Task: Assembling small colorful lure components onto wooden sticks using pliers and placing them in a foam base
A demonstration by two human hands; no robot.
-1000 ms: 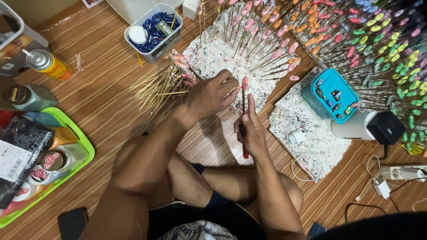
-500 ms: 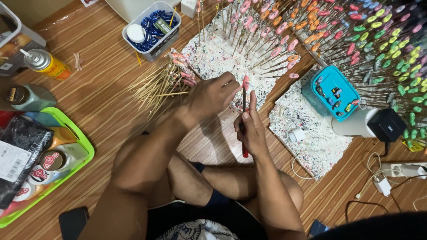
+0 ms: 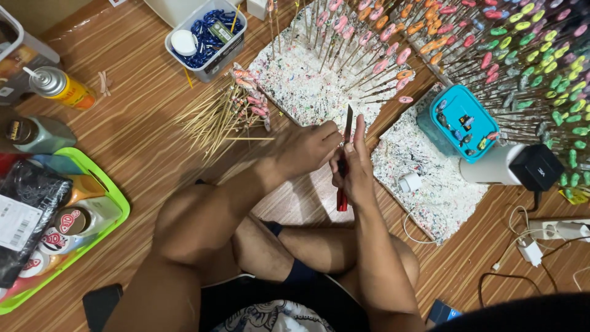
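We sit cross-legged on the wooden floor point(image 3: 147, 141), and our two hands meet just in front of our knees, close to the body where the work is easy to see. Our right hand point(image 3: 353, 169) is wrapped around a red-handled knife point(image 3: 343, 184), fingers pressed together on the handle so the blade points away from us; our left hand point(image 3: 307, 147) is curled beside the blade, fingertips closed as if pinching something small, though we cannot tell what it holds. One bundle of bare wooden sticks point(image 3: 212, 117) lies just left of the hands, within easy reach, some tipped with small painted pieces. Farther off, two speckled white foam boards point(image 3: 295, 80) stand the finished sticks upright, likely so the paint dries untouched; the painted pieces point(image 3: 528, 55) on them run in colour bands from pink through orange to green, too many to count. One turquoise box point(image 3: 464, 120) of small parts sits to the right, one grey tub point(image 3: 206, 37) of blue bits far left of centre, two spray cans point(image 3: 58, 86) at the far left, and one green tray point(image 3: 92, 246) of jars near left.
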